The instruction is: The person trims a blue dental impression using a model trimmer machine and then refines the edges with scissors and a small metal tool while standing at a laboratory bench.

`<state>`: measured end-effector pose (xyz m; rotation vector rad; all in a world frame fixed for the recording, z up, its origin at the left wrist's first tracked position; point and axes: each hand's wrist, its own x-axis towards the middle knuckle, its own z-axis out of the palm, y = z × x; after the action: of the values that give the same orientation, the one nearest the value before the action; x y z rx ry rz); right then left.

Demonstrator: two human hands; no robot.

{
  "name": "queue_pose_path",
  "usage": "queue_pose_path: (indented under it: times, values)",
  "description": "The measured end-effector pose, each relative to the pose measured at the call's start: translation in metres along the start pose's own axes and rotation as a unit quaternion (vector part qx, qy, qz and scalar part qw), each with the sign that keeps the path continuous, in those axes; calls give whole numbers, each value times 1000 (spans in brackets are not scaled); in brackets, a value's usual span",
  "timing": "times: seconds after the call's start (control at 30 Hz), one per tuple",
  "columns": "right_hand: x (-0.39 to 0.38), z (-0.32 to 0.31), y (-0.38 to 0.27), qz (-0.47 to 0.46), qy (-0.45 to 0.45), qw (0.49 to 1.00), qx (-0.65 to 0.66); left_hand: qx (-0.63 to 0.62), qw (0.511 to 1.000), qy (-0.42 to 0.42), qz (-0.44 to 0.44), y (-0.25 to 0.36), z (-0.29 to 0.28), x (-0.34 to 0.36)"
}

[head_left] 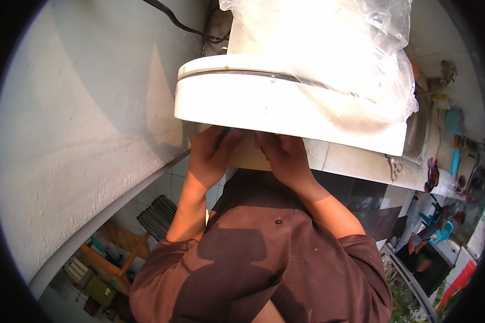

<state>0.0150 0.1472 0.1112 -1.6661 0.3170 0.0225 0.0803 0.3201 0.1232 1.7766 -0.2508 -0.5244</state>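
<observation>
A white, overexposed appliance (285,110) with a rounded front and a seam along it fills the upper middle, with clear crumpled plastic (388,64) draped over its top and right side. Beneath its front edge are my left hand (213,151) and, a little to the right, my right hand (285,156). Both have bent fingers, their tips in shadow or hidden by the edge. I cannot make out what they hold. The appliance stands over a pale tiled counter (328,161).
A pale wall (70,129) runs down the left, with a dark cable (175,16) near it. Scissors (394,168) lie on the counter beside a sink (417,134). Blue utensils (455,161) are farther right. Below left are a striped rack (159,215) and a wooden frame (116,253).
</observation>
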Motion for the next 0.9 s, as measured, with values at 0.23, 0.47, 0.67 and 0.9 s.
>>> queue_pose_path:
  times: [0.23,0.47,0.67,0.9]
  values:
    - [2,5,-2,-56,55,994,-73,49,998,9,33,0,3,6]
    - [3,9,-5,-55,73,993,-72,37,997,37,52,-2,6,7]
    - [4,11,-4,-36,74,995,-64,38,997,45,47,-5,8,7]
    - [6,13,-2,-25,77,996,-42,30,998,42,23,1,10,7]
